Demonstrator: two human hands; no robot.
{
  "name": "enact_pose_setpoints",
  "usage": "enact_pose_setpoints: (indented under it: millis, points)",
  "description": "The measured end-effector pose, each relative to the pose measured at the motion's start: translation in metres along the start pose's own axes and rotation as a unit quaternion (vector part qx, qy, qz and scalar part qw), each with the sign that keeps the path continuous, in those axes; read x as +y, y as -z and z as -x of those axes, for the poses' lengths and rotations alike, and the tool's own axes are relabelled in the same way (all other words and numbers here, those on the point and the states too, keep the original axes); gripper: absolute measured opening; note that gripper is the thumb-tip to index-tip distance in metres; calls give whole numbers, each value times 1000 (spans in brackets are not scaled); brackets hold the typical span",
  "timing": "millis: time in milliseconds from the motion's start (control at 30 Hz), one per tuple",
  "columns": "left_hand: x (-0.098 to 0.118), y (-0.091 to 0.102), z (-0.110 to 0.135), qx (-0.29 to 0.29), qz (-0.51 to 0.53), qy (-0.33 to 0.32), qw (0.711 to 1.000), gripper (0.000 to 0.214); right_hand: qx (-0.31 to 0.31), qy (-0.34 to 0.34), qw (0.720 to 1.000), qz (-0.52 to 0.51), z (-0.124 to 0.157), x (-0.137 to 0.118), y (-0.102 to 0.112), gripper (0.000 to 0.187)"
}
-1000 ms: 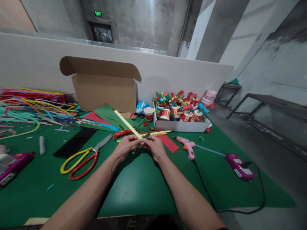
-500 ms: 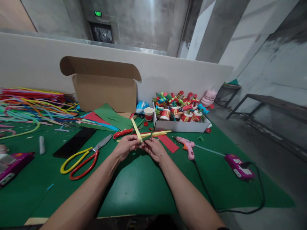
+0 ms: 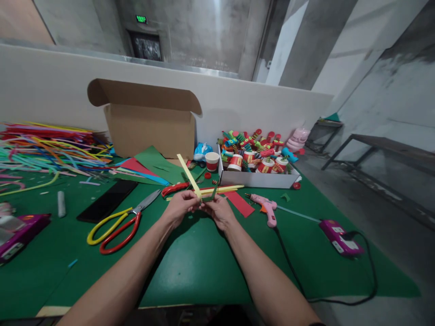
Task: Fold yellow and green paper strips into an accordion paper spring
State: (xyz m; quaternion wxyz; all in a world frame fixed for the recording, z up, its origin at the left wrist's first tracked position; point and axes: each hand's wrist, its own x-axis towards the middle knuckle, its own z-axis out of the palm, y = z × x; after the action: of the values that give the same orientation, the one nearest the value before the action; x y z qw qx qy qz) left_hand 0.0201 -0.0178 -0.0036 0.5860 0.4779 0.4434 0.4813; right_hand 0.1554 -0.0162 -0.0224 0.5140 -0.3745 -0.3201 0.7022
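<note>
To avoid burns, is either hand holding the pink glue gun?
No, the pink glue gun lies on the green tabletop, apart from the right hand and the left hand pinching a yellow strip.

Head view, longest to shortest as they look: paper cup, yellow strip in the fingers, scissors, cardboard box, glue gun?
1. Cardboard box
2. Scissors
3. Yellow strip and glue gun: too alike to rank
4. Paper cup
</note>
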Motion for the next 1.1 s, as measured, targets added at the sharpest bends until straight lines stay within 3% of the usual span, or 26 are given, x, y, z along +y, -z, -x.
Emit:
enact_pose_setpoints:
  millis: [367,567,767,867,967,1100]
  points:
    - [2,-1,0,-1,21,19,1000,34,52,59,996,53,2,-1,-6,24]
    - [0,-1,-2,6,5,12,1000,34,44,87,992,84,1,-1,-7,26]
    - [-1,-1,-2,34,-90,-74,993,30,75,99,987,105,-6,1,0,23]
    - [-2,-2,-2,-7,-102,-91,991,34,79,75,987,118,-8,4,2,21]
    - [-4,-2,-2,-46,-108,-68,991,38,64,71,982,161,-7,6,1,17]
    - [-6,-1,-2,-49,-107,-46,992,28,41,53,983,172,-5,6,1,16]
